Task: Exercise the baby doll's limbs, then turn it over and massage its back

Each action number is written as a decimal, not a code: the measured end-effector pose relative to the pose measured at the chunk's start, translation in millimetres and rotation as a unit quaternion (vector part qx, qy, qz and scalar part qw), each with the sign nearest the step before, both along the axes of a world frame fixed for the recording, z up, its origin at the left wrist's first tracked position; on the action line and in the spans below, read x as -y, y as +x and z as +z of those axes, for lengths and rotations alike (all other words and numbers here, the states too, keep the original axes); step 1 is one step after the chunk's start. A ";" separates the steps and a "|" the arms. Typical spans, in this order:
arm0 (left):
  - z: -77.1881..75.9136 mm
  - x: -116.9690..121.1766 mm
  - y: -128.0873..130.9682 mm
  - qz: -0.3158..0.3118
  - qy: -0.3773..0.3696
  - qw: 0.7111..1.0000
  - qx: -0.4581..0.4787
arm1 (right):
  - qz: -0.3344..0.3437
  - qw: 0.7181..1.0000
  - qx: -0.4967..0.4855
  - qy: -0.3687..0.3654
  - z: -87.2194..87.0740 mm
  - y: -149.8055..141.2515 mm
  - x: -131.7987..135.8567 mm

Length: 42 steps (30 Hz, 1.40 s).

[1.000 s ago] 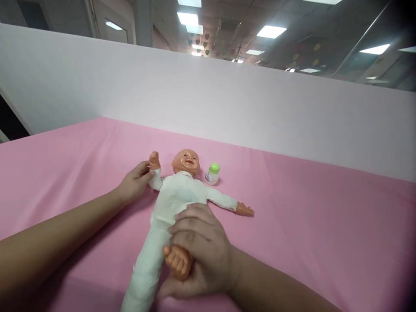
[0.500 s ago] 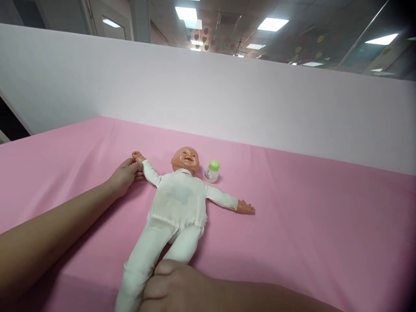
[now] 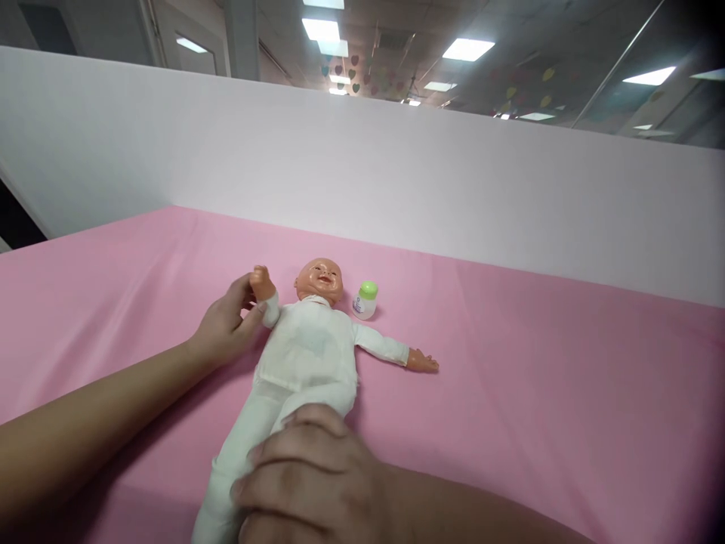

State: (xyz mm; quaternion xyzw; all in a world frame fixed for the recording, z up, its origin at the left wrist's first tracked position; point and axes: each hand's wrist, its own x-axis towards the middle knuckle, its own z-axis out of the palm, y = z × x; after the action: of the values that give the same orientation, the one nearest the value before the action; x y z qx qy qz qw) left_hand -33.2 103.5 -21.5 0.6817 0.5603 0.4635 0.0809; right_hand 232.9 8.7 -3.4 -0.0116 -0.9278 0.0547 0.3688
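Doll [image 3: 309, 351] on its back at frame centre on pink sheet [image 3: 538, 378], near arm now bent upward, no longer flat. Left hand [image 3: 229, 325] pinching that sleeve; right hand [image 3: 309, 483] closed over a leg. Bottle [image 3: 365, 300] beside head.

No legible text, brand, number or sign is appearing anywhere in the head view. The small bottle [image 3: 365, 300] with the green cap, lying at about 2 o'clock from the doll [image 3: 303, 355], is carrying a pale label with a faint bluish mark, but that mark is showing too small and blurred to read.
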 end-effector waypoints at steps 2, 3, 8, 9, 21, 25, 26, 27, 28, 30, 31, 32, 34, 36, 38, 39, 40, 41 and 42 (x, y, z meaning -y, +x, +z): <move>0.4 6.0 9.8 -0.048 0.040 0.994 -0.095 | -0.053 0.997 -0.061 -0.018 9.4 5.2 -2.0; -0.3 7.3 13.7 -0.074 0.061 0.986 -0.138 | -0.071 0.994 -0.080 -0.021 12.3 6.8 -5.2; -4.8 4.8 20.1 -0.132 0.101 0.956 -0.244 | -0.119 0.983 -0.134 -0.035 13.3 8.3 -35.2; -4.9 4.3 19.5 -0.133 0.097 0.954 -0.251 | -0.124 0.981 -0.147 -0.041 12.2 8.1 -41.4; -4.6 2.2 16.4 -0.152 0.077 0.957 -0.236 | -0.152 0.977 -0.099 -0.111 -1.3 6.4 -71.9; 1.8 3.2 15.2 -0.143 0.037 0.975 -0.169 | -0.129 0.981 -0.119 -0.082 5.8 7.1 -64.0; 3.3 3.2 13.5 -0.131 0.014 0.981 -0.140 | -0.118 0.983 -0.122 -0.076 8.2 6.7 -60.1; 4.4 2.6 10.9 -0.114 -0.012 0.988 -0.107 | -0.105 0.984 -0.125 -0.071 10.4 5.9 -55.1; 4.8 1.3 7.7 -0.094 -0.039 0.992 -0.070 | -0.090 0.985 -0.127 -0.069 12.1 4.8 -49.3; 3.4 -4.0 -0.6 -0.050 -0.082 0.995 0.014 | -0.060 0.987 -0.130 -0.069 12.8 2.2 -35.9; 1.7 -8.0 -5.1 -0.029 -0.095 0.993 0.063 | -0.043 0.989 -0.122 -0.071 11.5 0.9 -29.3; -0.4 -12.7 -9.8 -0.008 -0.104 0.988 0.115 | -0.031 0.991 -0.112 -0.073 8.9 -0.3 -23.2; -5.0 -23.1 -18.6 0.024 -0.113 0.968 0.223 | -0.001 0.997 -0.053 -0.062 0.7 -2.3 -14.4; -9.3 -33.2 -26.5 0.050 -0.121 0.938 0.322 | 0.038 0.998 0.028 -0.029 -10.3 -3.8 -11.0; -13.0 -41.0 -33.7 0.083 -0.130 0.912 0.380 | 0.064 0.993 0.097 0.013 -21.5 -5.4 -11.4; -14.6 -43.7 -37.1 0.104 -0.134 0.907 0.386 | 0.069 0.990 0.121 0.031 -26.4 -6.3 -12.2; -16.0 -45.4 -40.3 0.125 -0.137 0.908 0.375 | 0.070 0.987 0.136 0.043 -30.5 -7.4 -12.9; -17.3 -46.2 -43.1 0.141 -0.138 0.916 0.350 | 0.069 0.985 0.149 0.050 -33.8 -8.6 -13.3; -18.3 -46.3 -45.6 0.151 -0.140 0.928 0.312 | 0.073 0.984 0.156 0.054 -36.1 -10.1 -13.4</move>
State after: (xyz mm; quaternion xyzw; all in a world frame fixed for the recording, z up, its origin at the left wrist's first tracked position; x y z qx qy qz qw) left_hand -78.8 149.8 -39.8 0.3920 0.6622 0.5765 0.2748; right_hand 222.8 22.2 -39.5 0.0673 -0.9740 0.0292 0.2145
